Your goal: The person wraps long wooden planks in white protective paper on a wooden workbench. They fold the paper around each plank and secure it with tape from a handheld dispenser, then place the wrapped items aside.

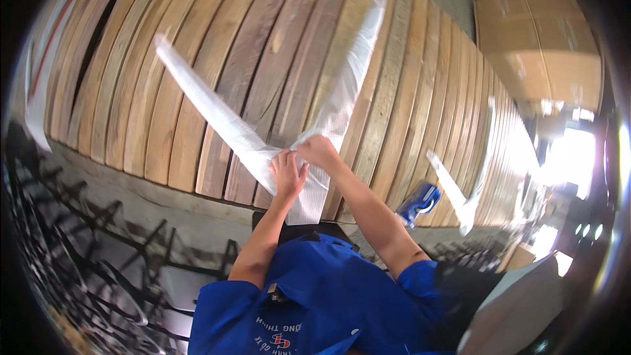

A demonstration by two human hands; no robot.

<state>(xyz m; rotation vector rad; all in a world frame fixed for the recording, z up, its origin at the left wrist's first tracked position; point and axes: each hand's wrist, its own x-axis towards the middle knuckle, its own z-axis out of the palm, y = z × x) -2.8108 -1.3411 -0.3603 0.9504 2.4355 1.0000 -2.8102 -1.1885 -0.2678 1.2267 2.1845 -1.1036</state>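
A V-shaped piece in white foam wrap (220, 115) lies on wooden boards, its two long arms pointing away from me and its joint close to my body. My left hand (287, 174) is closed on the wrap at the joint, fingers bent over it. Just right of it, my right hand (317, 151) pinches the foam sheet (338, 108) at the base of the right arm. The two hands nearly touch. A flap of foam (305, 207) hangs toward my body below them. What the wrap covers is hidden.
Wooden boards (263, 46) lie side by side under the piece. A blue tape dispenser (420, 202) and another white wrapped V-shaped piece (460, 200) rest at right. Cardboard boxes (536, 39) are stacked at far right. Many dark metal frames (98, 250) crowd the lower left.
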